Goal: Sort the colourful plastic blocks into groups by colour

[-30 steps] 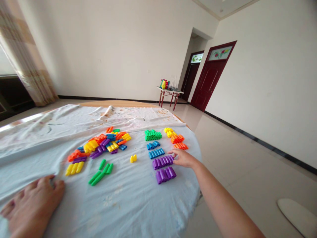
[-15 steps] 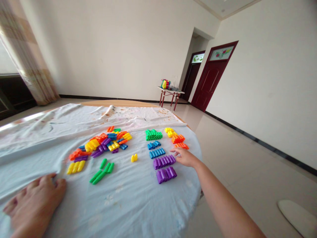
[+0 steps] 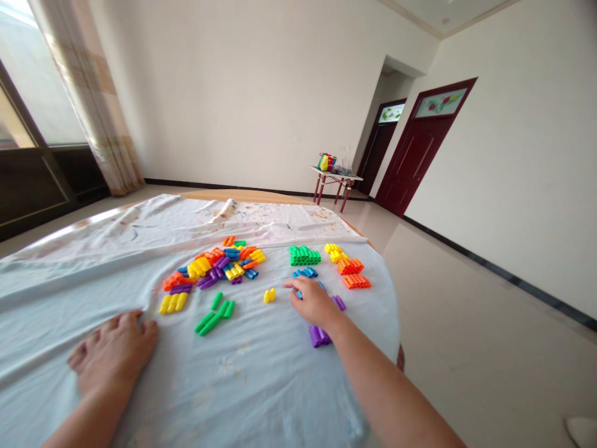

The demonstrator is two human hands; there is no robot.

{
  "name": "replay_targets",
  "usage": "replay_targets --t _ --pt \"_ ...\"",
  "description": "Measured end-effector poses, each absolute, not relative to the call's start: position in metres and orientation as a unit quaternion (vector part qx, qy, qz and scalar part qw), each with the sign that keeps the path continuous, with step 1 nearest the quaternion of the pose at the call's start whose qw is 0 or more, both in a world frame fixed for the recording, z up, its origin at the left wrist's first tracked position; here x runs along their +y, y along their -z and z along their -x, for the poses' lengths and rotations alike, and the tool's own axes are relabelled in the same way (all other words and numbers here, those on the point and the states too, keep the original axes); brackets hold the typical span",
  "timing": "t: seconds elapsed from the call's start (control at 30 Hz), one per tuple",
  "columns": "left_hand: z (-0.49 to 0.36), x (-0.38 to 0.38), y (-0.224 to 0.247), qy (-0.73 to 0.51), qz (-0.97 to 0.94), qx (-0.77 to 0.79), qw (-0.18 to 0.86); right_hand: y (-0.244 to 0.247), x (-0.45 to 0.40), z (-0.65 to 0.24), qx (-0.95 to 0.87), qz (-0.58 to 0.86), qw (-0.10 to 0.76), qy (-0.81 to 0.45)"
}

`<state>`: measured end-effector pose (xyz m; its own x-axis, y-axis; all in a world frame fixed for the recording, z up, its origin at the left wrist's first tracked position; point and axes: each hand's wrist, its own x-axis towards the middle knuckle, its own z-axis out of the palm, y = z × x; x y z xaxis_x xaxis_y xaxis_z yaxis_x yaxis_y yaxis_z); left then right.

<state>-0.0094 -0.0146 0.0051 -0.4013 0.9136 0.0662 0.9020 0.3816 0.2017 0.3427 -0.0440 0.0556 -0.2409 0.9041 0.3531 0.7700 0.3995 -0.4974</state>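
Observation:
My left hand [image 3: 116, 348] lies on the cloth with its fingers spread and nothing in it. My right hand [image 3: 313, 302] hovers over the blue and purple rows with its fingers stretched to the left, holding nothing that I can see. Just left of its fingertips lies a pair of yellow plastic tube pieces [image 3: 269, 295]. Partly hidden under the hand and wrist are blue tube pieces [image 3: 305, 272] and purple tube pieces [image 3: 319, 336]. Green tube pieces [image 3: 215, 316] lie loose between my hands. Behind them is a mixed pile of coloured tube pieces [image 3: 214, 267].
Stacked green pieces [image 3: 305, 256], yellow pieces [image 3: 336, 252] and orange pieces [image 3: 351, 266] stand towards the table's right side. A pale blue cloth [image 3: 261, 379] covers the round table. Farther off are a small side table [image 3: 336, 175] bearing bags and a red door [image 3: 420, 149].
My right hand has moved left, from beside the orange rows to over the blue and purple rows. The view has swung slightly left. My left hand still rests on the cloth.

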Motion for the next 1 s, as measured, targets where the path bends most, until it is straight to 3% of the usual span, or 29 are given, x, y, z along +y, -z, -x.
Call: replay_targets --t 0.27,0.47,0.7,1.0 --pt "0.015 -0.013 -0.001 -0.133 -0.550 0.824 0.033 -0.034 -0.009 -0.288 -0.792 0.593 0.120 -0.081" --pt "0.009 -0.016 -0.008 -0.126 -0.544 0.829 0.033 -0.034 0.008 -0.281 -0.796 0.578 0.114 -0.138" --pt "0.005 -0.021 -0.014 -0.127 -0.545 0.828 0.039 -0.041 0.013 -0.277 -0.779 0.606 0.120 -0.108" --pt "0.013 -0.015 -0.001 -0.129 -0.550 0.825 0.035 -0.041 0.020 -0.278 -0.798 0.586 0.056 -0.127"
